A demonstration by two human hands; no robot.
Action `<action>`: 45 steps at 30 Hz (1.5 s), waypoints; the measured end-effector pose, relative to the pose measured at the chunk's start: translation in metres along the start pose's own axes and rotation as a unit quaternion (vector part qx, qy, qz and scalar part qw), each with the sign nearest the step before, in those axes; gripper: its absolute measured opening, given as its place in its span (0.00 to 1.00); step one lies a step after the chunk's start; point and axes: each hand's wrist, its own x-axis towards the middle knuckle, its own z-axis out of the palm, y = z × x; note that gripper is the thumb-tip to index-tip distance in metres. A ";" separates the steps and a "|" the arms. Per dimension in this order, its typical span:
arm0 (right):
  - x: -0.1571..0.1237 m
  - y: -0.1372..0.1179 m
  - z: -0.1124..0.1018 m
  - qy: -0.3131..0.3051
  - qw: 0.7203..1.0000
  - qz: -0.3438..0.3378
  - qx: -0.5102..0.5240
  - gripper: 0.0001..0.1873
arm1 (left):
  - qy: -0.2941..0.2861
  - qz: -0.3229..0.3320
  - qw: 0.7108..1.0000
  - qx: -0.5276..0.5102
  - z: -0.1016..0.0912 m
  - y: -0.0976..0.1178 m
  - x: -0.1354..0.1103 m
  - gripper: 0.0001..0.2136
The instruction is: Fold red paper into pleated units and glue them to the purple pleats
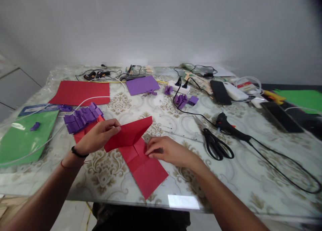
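My left hand [102, 133] pinches the left end of a creased red paper [133, 133], whose upper flap is raised off the table. Below it, a creased red strip [149, 175] slants down toward the table's front edge; whether it is one piece with the flap, I cannot tell. My right hand [163, 150] has its thumb and fingers closed at the strip's right edge. Behind my left wrist lies a row of pleated purple paper pieces [83, 118] on red paper. Black-handled scissors [217, 145] and a black glue gun [231, 128] lie to the right.
At the back are a flat red sheet [83, 93], a purple sheet [143, 84] and a white power strip [179, 87]. Green sheets [27, 137] lie far left. Small folded purple pieces [181, 99], phones [220, 92] and loose cables occupy the back and right.
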 end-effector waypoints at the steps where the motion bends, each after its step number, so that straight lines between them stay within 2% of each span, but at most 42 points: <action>1: 0.000 0.001 0.000 -0.003 1.000 -0.004 -0.007 0.08 | 0.001 0.000 1.000 -0.001 -0.002 -0.001 0.000 0.17; 9: -0.001 0.005 0.002 0.002 0.999 -0.005 -0.040 0.09 | 0.006 0.008 1.000 -0.009 -0.012 -0.005 0.004 0.17; 14: 0.001 -0.001 0.001 0.101 0.993 0.049 -0.034 0.14 | -0.007 0.011 1.000 -0.023 -0.015 -0.009 0.001 0.18; 18: 0.002 0.001 0.001 0.149 0.984 0.097 0.031 0.21 | 0.021 0.028 0.998 -0.053 -0.016 -0.006 -0.003 0.17; 21: 0.002 0.005 -0.001 0.156 0.978 0.101 0.093 0.23 | 0.059 0.043 0.994 -0.077 -0.014 0.000 -0.004 0.17; 24: 0.002 0.007 -0.003 0.142 0.974 0.095 0.149 0.23 | 0.072 0.039 0.991 -0.104 -0.013 0.003 -0.003 0.16; 28: 0.002 0.004 -0.005 0.138 0.966 0.090 0.198 0.23 | 0.049 0.046 0.982 -0.178 -0.013 0.001 -0.003 0.14; 31: 0.002 0.002 -0.005 0.146 0.963 0.091 0.208 0.23 | -0.013 0.075 0.965 -0.250 -0.012 -0.004 -0.001 0.23; 33: 0.002 0.001 -0.006 0.156 0.963 0.087 0.201 0.21 | -0.046 0.069 0.958 -0.273 -0.007 -0.007 0.002 0.26; 35: 0.001 -0.001 -0.007 0.173 0.964 0.073 0.189 0.18 | -0.061 0.034 0.966 -0.250 0.001 -0.011 0.006 0.21; 37: 0.001 -0.002 -0.007 0.188 0.964 0.060 0.177 0.15 | -0.086 0.004 0.975 -0.203 0.014 -0.016 0.010 0.22; 41: 0.000 -0.004 -0.010 0.181 0.967 0.078 0.165 0.07 | -0.118 -0.005 0.977 -0.177 0.040 -0.030 0.015 0.25; 43: -0.001 -0.002 -0.013 0.175 0.965 0.103 0.169 0.10 | -0.117 -0.002 0.979 -0.165 0.049 -0.036 0.016 0.25; 45: -0.001 0.003 -0.017 0.175 0.959 0.132 0.181 0.20 | -0.115 0.003 0.984 -0.139 0.055 -0.041 0.015 0.25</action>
